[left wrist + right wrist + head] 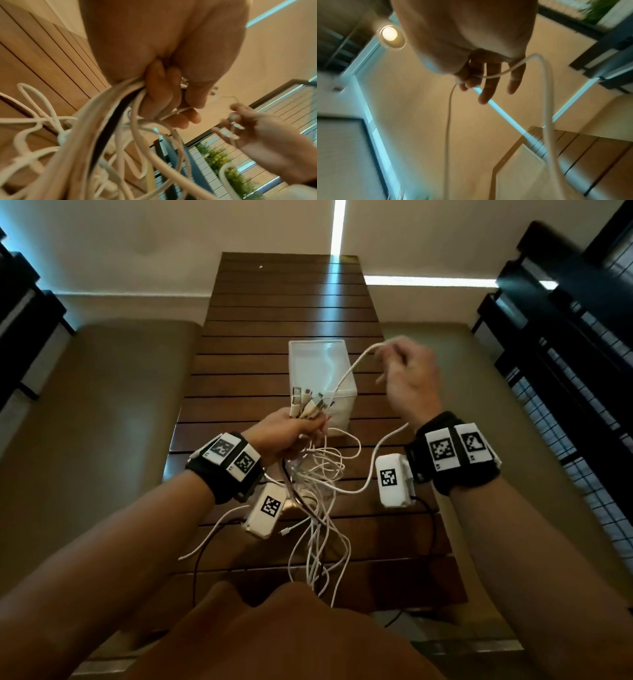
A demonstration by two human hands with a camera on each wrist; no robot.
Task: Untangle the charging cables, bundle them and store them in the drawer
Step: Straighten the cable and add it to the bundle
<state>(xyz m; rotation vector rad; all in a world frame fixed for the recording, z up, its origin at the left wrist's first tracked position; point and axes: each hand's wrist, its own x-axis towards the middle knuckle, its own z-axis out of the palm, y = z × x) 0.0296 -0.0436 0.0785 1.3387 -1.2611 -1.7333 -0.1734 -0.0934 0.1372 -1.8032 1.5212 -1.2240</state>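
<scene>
My left hand (291, 433) grips a bunch of white charging cables (318, 491) just below their plugs (306, 404), which stick up out of the fist. The loose lengths hang tangled down to the table and over its near edge. In the left wrist view the same bundle (109, 121) spills from the curled fingers (161, 89), with one dark cable among the white ones. My right hand (407, 378) is raised to the right and pinches one white cable (346, 371) between thumb and forefinger, its other fingers spread. That cable (546, 94) loops back down toward the bunch.
A white plastic drawer box (322, 378) stands on the slatted dark wooden table (274, 313) just beyond my hands. Cushioned seats (102, 412) flank the table. Dark window frames (565, 354) line both sides. Thin black camera leads trail over the table's near end.
</scene>
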